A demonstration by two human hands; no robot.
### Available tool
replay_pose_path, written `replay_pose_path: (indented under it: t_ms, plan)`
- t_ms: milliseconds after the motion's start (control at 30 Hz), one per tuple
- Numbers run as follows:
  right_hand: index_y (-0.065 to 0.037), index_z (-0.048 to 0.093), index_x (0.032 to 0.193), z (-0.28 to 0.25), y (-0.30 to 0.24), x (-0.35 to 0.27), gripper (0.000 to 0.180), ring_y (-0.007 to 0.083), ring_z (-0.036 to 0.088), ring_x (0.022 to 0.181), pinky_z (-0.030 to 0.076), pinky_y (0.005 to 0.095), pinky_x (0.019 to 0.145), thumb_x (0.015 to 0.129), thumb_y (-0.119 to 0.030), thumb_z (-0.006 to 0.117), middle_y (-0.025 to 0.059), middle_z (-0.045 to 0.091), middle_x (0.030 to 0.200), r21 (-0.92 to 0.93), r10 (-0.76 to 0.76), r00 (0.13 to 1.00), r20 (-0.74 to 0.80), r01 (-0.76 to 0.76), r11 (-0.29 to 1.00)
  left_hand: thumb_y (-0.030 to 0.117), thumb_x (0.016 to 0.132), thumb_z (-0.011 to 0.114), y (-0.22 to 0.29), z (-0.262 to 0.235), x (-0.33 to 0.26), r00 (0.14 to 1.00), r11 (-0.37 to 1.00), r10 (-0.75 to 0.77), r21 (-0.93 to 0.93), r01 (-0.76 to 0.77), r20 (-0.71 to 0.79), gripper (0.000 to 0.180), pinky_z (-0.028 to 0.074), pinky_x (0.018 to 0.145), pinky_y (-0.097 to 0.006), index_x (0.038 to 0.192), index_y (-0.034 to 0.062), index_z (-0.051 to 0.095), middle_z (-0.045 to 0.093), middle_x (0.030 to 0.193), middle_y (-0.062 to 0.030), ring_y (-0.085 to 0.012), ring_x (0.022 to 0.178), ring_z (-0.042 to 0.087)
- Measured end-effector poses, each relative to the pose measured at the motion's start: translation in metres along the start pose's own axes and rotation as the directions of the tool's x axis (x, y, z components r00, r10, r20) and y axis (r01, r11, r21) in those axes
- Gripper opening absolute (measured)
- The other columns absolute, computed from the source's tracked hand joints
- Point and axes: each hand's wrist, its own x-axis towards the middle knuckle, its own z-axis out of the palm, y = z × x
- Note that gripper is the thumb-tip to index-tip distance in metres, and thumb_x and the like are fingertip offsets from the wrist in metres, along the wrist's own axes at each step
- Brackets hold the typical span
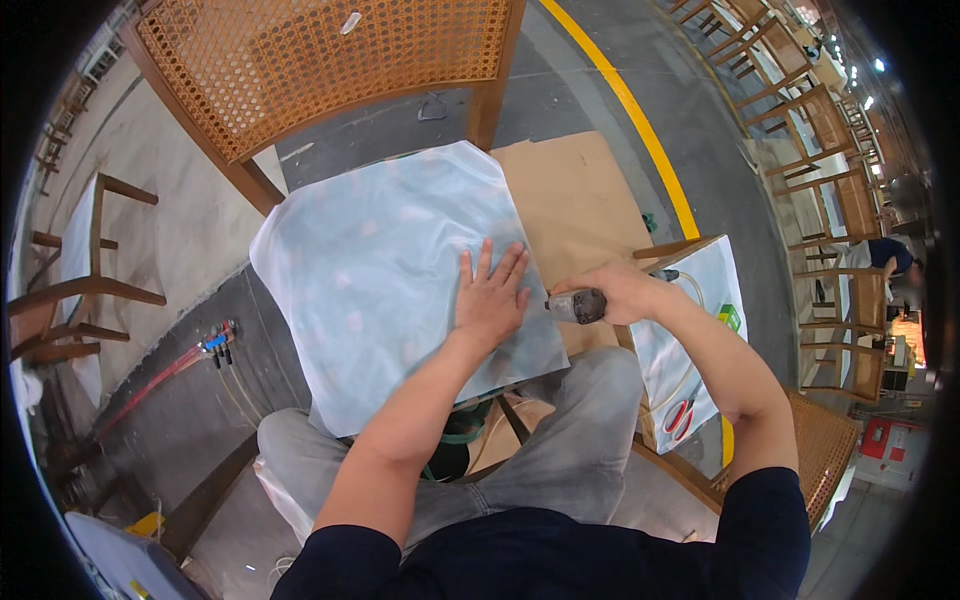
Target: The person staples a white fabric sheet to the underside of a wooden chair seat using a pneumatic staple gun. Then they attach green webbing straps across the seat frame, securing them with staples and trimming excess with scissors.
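A chair seat (pixel 375 280) lies in front of me under a pale, translucent sheet whose edges hang past its sides. My left hand (pixel 490 305) rests flat on the sheet near its right side, fingers spread. My right hand (pixel 620 290) is wrapped round a grey pneumatic staple gun (pixel 577 306), its narrow nose pointing left at the sheet's right edge. Whether the nose touches the seat, I cannot tell. A clear air hose (pixel 697 375) loops down from near the right hand. My fingers on the tool's handle are partly hidden.
A cane chair back (pixel 330 70) rises beyond the seat. Brown cardboard (pixel 570 195) lies to its right. Red-handled scissors (pixel 679 419) and a small green box (pixel 729 318) sit on another covered seat (pixel 655 362). Hose fittings (pixel 217 343) are at left; chairs line the far right.
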Motion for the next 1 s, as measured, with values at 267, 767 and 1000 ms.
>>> replay_pose_path:
  t_ms: [267,767,1000]
  plan:
    - [-0.018,0.069,0.137,-0.003,-0.003,0.007,0.073,0.0408,0.071,0.109,0.057,0.0449,0.094,0.068,0.003,0.073,0.0174,0.076,0.118,-0.079,0.047,0.997,0.058,-0.042,0.996,0.038,0.108,0.049,0.001,-0.003,0.0,1.0,0.997,-0.02,-0.073,0.02,-0.005,0.062,0.013,0.129,-0.066,0.164,0.0147,0.041,0.033,0.173,0.0,-0.0395,0.161,0.022]
    - [-0.018,0.068,0.14,-0.057,-0.001,0.044,0.061,0.0405,0.069,0.111,0.055,0.0449,0.099,0.081,-0.011,0.08,0.0163,0.075,0.123,-0.11,0.029,1.0,0.002,-0.028,0.994,0.036,0.107,0.052,-0.034,-0.002,0.04,0.999,1.0,0.022,0.013,-0.022,-0.045,0.062,0.013,0.129,-0.065,0.165,0.0174,0.039,0.033,0.173,0.0002,-0.0406,0.161,0.021]
    - [-0.021,0.068,0.138,-0.048,0.002,0.059,0.06,0.0408,0.07,0.109,0.056,0.0455,0.098,0.08,-0.018,0.083,0.017,0.075,0.121,-0.142,0.009,1.0,0.016,-0.006,0.99,0.037,0.107,0.052,-0.036,-0.005,0.039,0.998,1.0,0.022,-0.02,-0.023,-0.062,0.061,0.014,0.129,-0.065,0.163,0.0162,0.041,0.033,0.173,0.0,-0.0396,0.161,0.022]
